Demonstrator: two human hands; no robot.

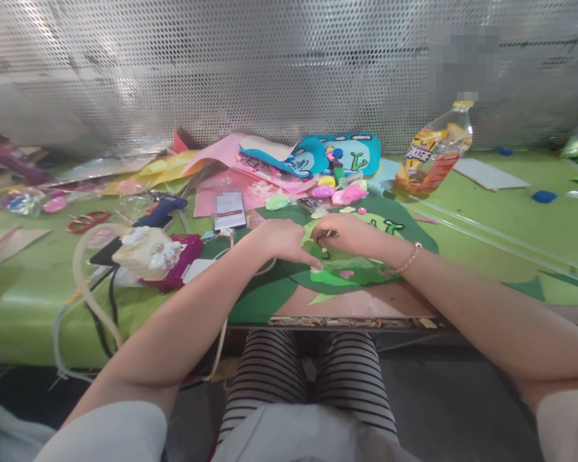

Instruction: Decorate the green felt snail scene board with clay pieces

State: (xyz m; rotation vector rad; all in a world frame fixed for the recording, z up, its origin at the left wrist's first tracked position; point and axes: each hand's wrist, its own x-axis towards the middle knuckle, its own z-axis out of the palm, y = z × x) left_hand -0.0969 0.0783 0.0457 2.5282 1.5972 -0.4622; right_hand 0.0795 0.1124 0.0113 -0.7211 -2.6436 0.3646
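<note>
on the green table (481, 269), front middle: light green card (340, 260), lying on a dark green sheet (262, 298), its face bearing dark curled shapes and small pink pieces
left hand (289, 240): at the card's left edge, thumb pointing down to it; fingers largely hidden, so whether they grip anything cannot be told
right hand (344, 231): above the card's upper left part, fingers bent, thumb and fingertips near each other; whether something sits between them cannot be told; beaded bracelet (409, 258) at the wrist
clay lumps, behind the card: one pink (350, 193), one purple (323, 191), one yellow (326, 181), one pale green (277, 203)
phone (230, 212): left of the clay, screen lit
blue decorated card (361, 157): at the rear, near the perforated metal panel (270, 70)
bottle (431, 157): rear right, clear, yellow cap, printed label
cream decorated case (147, 252): left of the hands, against a magenta item (187, 256)
scissors (89, 221): far left, red handles
</note>
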